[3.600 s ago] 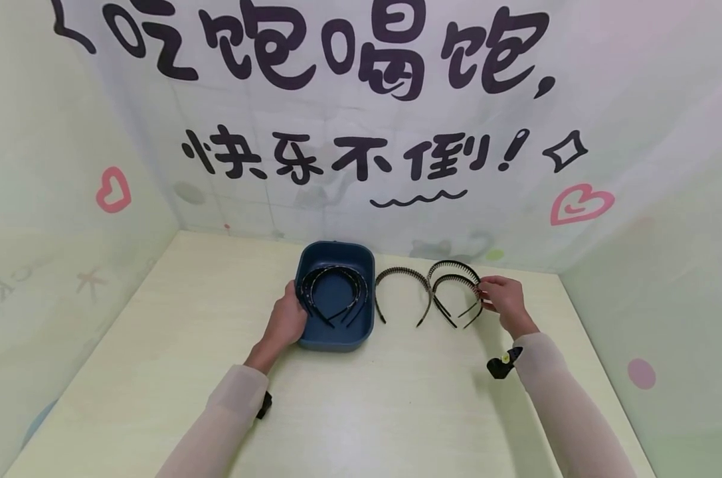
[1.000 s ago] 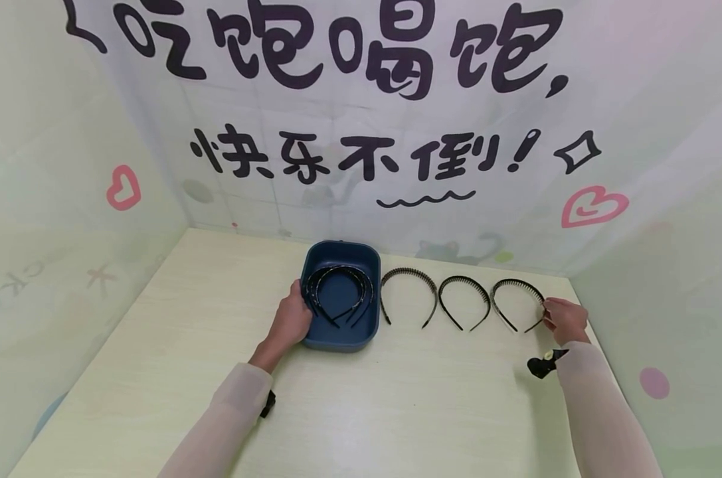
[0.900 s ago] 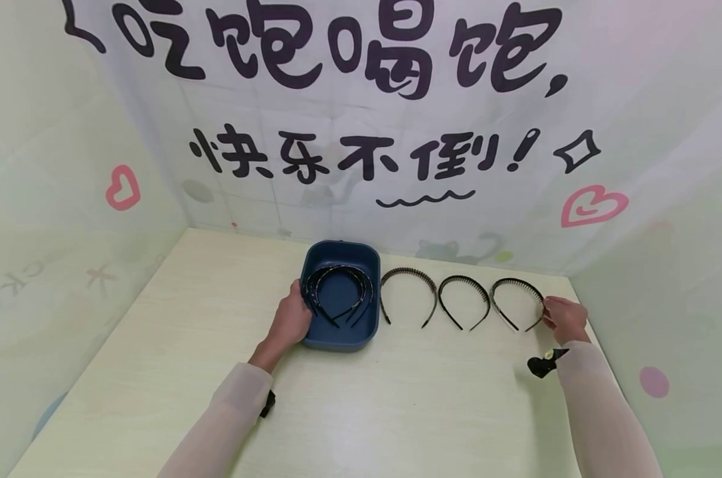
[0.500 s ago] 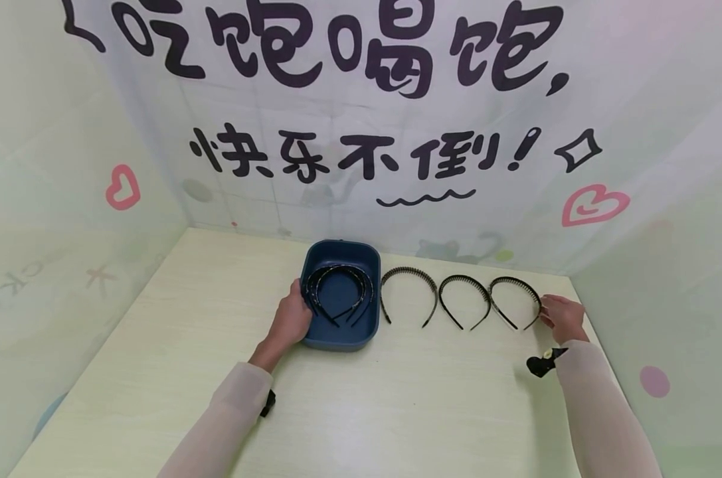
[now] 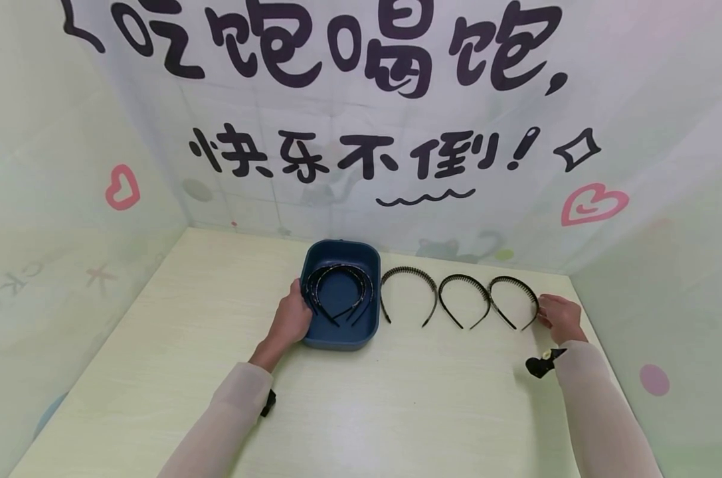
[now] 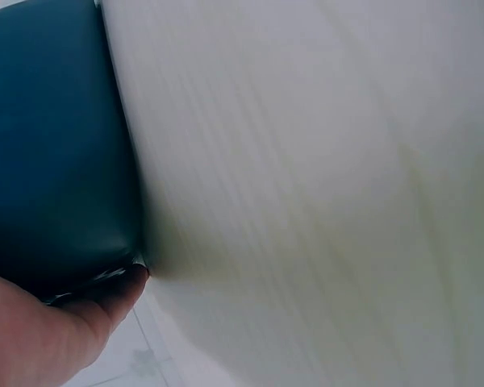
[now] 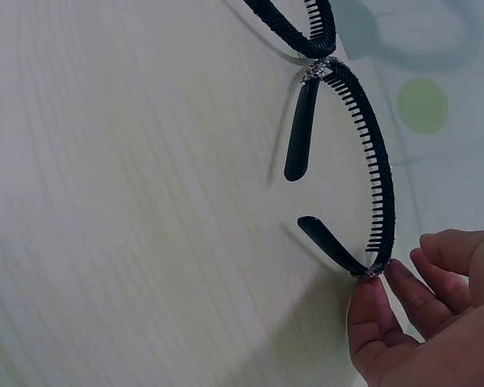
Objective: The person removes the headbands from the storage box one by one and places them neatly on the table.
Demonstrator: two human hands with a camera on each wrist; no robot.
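Note:
The left hand [image 5: 291,316] grips the left wall of a dark blue bin [image 5: 340,344], which holds several dark headbands [image 5: 361,292]. In the left wrist view the thumb and fingers of this hand [image 6: 56,330] lie along the bin's side [image 6: 56,145]. Three toothed headbands lie in a row right of the bin: a brownish one [image 5: 410,270], a black one [image 5: 463,278] and a black one at the far right [image 5: 513,279]. The right hand [image 5: 562,317] pinches that last band's right side; the right wrist view shows fingertips [image 7: 371,290] on the toothed band [image 7: 379,177], beside a neighbouring band.
The pale wooden table [image 5: 361,411] is enclosed by printed cloth at the back [image 5: 313,212], left and right. The bin and the row of bands stand near the table's back edge. The right hand is near the table's right edge.
Since the oldest frame, the two overlapping black bands have been spread apart, and the right hand has carried one rightward. Over the last second that band and hand have shifted slightly left. The left hand stays put.

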